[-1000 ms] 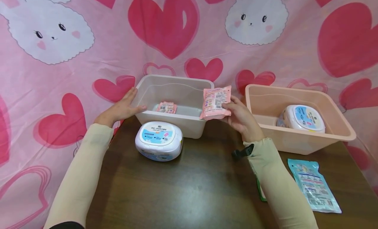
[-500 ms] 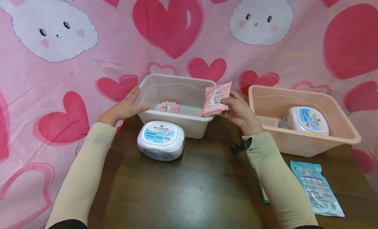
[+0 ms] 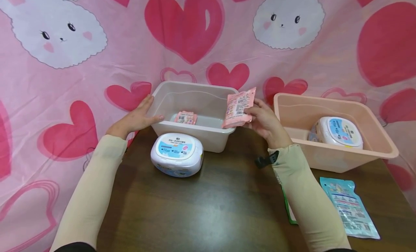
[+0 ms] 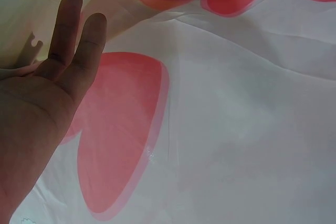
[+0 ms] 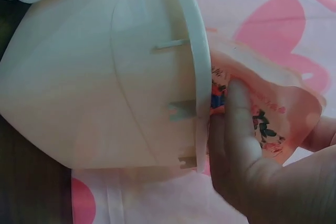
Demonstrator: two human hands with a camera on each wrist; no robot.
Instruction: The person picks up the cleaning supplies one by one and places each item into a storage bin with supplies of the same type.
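Note:
My right hand (image 3: 264, 124) pinches a pink packet (image 3: 239, 107), thumb on its printed face, at the right rim of the grey bin (image 3: 191, 130). In the right wrist view, fingers lie along the packet's floral side (image 5: 268, 124), right by the rim. Another pink packet (image 3: 186, 117) lies on the bin's floor. My left hand (image 3: 134, 116) rests on the bin's left corner, fingers extended and thumb over the front rim; the left wrist view shows two straight fingers (image 4: 92, 45). A white oval tub (image 3: 177, 155) with a blue label stands on the table before the bin.
To the right stands a peach bin (image 3: 334, 149) holding a similar white tub (image 3: 341, 132). A teal pouch (image 3: 351, 208) lies on the dark table (image 3: 201, 208) beside my right forearm, which partly hides a green-edged item (image 3: 289, 208). A pink heart-print cloth (image 3: 182, 24) hangs behind.
The pink packet has tilted, its right end rising, while staying in my right hand at the rim. The view has shifted slightly. My left hand stays on the grey bin.

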